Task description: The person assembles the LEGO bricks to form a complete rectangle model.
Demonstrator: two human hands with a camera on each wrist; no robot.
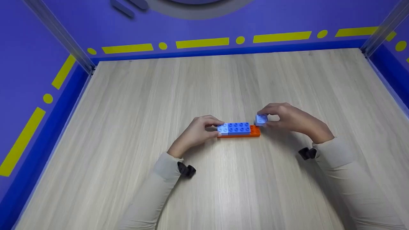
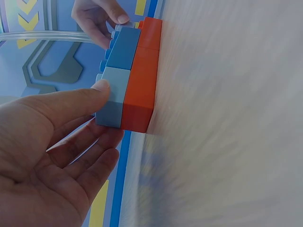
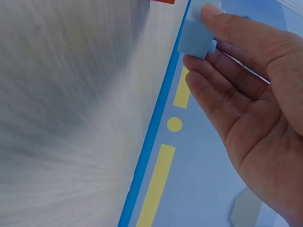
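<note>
My left hand [image 1: 201, 130] pinches a light blue brick [image 2: 112, 97] at the left end of a small stack on the table. That brick and a darker blue brick [image 1: 239, 128] sit side by side on top of an orange-red layer [image 1: 255, 130], whose right end shows bare studs. Between thumb and fingers my right hand [image 1: 282, 116] grips another light blue brick [image 1: 261, 119], held just above and behind that bare end. In the right wrist view this held brick [image 3: 195, 35] is seen from the side, apart from the table. Whether it touches the stack cannot be told.
The wood-grain table [image 1: 153, 95] stretches around the stack on every side. Blue panels with yellow marks [image 1: 202, 43] wall off its back and sides. A black wrist device [image 1: 187, 170] is on the left sleeve, another [image 1: 307, 153] on the right.
</note>
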